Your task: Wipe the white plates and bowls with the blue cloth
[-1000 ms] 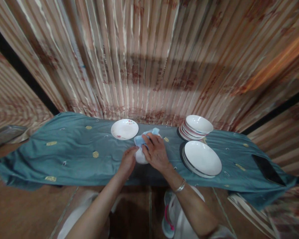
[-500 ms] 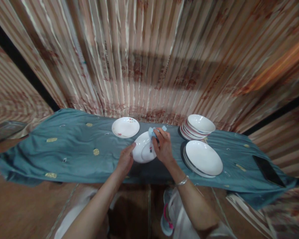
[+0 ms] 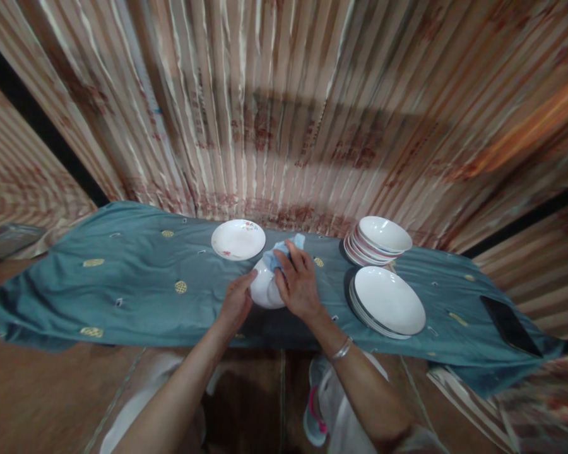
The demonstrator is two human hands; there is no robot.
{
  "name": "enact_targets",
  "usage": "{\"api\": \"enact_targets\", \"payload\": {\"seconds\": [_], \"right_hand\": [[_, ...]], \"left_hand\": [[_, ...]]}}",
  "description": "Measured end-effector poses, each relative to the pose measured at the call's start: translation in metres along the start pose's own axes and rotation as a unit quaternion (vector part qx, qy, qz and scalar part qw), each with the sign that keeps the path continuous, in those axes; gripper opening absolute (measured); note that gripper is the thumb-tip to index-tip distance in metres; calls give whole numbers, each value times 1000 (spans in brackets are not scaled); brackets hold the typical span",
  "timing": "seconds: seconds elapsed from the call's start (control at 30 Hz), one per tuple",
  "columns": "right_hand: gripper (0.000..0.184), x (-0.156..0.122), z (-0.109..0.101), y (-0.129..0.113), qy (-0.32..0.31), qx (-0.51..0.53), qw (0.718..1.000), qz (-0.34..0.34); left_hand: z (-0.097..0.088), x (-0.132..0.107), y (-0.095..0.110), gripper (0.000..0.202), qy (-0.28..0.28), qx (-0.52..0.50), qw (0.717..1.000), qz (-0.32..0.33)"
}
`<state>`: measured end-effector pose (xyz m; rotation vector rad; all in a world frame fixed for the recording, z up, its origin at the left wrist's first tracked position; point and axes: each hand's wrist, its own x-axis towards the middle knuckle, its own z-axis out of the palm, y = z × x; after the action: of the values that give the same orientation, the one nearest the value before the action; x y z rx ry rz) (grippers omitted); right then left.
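Head view: dish (image 3: 264,289) held up in front of you, mid-counter (image 3: 144,287); can't tell if it touches down.
Left hand (image 3: 239,296): grasping the dish's left rim, thumb on top, other fingers hidden.
Right hand (image 3: 299,282): clutching the cloth (image 3: 275,256), pressed to the far part of the dish.
Cloth use: looks bunched; spread it flatter under your fingertips for more contact.
Strokes: light, even, middle to rim; turn the dish so the patch under your left thumb gets wiped too.
Grip: firm on the rim, glaze probably slippery; stay low.
Plate (image 3: 238,242): floral, just beyond the dish; don't clip it.
Right side: bowls (image 3: 385,234) behind white plates (image 3: 390,300); mind your elbow.
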<state>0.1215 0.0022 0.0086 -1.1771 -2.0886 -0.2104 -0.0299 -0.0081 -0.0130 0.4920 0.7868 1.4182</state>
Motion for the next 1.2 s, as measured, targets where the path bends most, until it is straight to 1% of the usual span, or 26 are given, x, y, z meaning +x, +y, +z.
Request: {"api": "enact_targets", "payload": {"seconds": [0.13, 0.33, 0.5, 0.57, 0.67, 0.77, 0.87, 0.97, 1.07, 1.2], "right_hand": [[42, -1, 1, 8, 17, -7, 1000, 25], [46, -4, 6, 14, 16, 31, 999, 2], [49, -8, 11, 9, 5, 25, 999, -29], [49, -9, 12, 8, 0, 20, 999, -31], [48, -9, 11, 10, 9, 23, 1000, -3], [46, -10, 11, 17, 28, 51, 998, 38], [46, -15, 16, 27, 44, 89, 992, 77], [47, -22, 24, 36, 51, 108, 986, 113], [49, -29, 29, 40, 52, 118, 983, 133], [48, -30, 26, 43, 51, 134, 980, 139]], "left_hand": [[-1, -1, 0, 36, -8, -3, 1000, -3], [0, -2, 2, 33, -5, -5, 1000, -7], [1, -3, 2, 32, -13, -15, 1000, 1], [1, -2, 2, 32, -12, -15, 1000, 1], [-1, -2, 2, 32, -8, -9, 1000, -5], [-3, -1, 2, 32, 7, -5, 1000, -6], [-6, -1, 3, 31, 25, -13, 1000, -3], [-8, -1, 5, 28, 42, -29, 999, -16], [-10, 0, 5, 26, 48, -38, 998, -27], [-11, 2, 4, 27, 40, -37, 998, -18]]}}
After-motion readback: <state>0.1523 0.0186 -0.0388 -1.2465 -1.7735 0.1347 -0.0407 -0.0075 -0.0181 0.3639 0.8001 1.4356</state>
